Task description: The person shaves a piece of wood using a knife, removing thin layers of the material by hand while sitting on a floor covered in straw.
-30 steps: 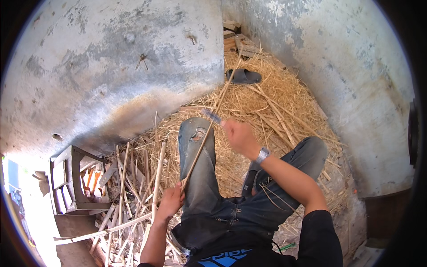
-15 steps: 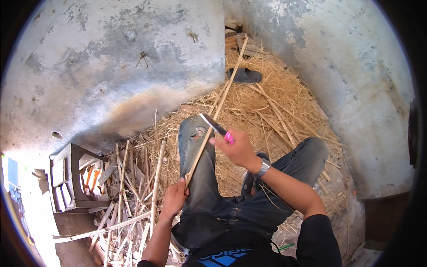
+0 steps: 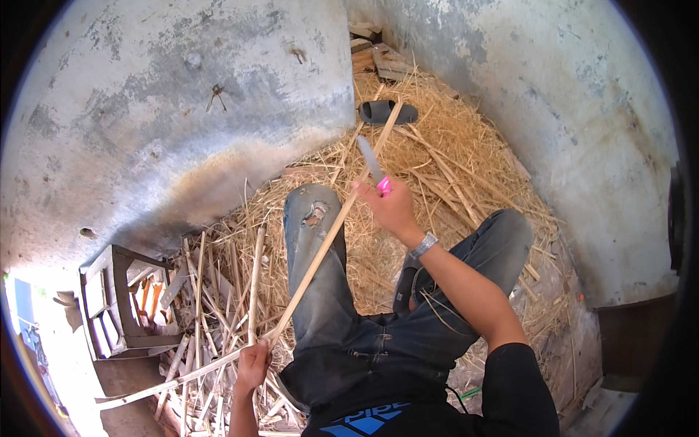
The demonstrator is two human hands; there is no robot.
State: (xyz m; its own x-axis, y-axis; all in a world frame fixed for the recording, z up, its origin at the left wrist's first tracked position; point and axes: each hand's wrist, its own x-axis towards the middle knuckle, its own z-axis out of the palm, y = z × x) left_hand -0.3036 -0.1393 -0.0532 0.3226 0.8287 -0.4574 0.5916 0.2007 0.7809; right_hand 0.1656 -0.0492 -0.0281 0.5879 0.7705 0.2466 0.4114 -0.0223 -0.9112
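I see the left hand pinching a pale strip across the inner edge of the left trouser leg, the right hand gripping a pink-handled knife. Blue lettering marks the black shirt.

A dark slipper lies near a weathered grey wall; a boxy frame sits leftward.

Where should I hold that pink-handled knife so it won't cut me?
Best by the pink handle, coming from the lower right, where the right hand is. The blade points forward and left, away from that side, so gripping behind it seems safest.
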